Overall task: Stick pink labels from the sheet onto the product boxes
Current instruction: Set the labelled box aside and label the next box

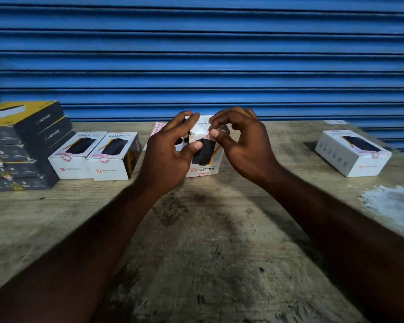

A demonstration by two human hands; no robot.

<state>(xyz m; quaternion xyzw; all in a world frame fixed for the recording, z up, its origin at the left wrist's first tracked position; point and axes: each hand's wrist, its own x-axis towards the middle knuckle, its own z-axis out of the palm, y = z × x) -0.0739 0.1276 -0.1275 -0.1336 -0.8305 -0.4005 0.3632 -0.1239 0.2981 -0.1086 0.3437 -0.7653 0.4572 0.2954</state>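
A blue roller shutter [196, 54] closes off the far side behind a worn wooden table [196, 241]. At far left stands a stack of dark Lapcare boxes [21, 145]. Just right of it sit two white Halley 20K boxes [76, 157], each with a pink label by its near top edge. A lone Halley 20K box [353, 152], also labelled, lies well apart at the right. The centre Halley 20K box [204, 162] lies with its long axis running near to far, its print upside down to the wearer. The left hand [170, 148] grips it, thumb on top and fingers curled over the far end. The right hand [240, 145] pinches a pink label [208, 136] between thumb and forefinger at the box's top face, so pressing straight down looks enough. The label sheet [158, 128] lies just beyond the left hand, the nearer one.
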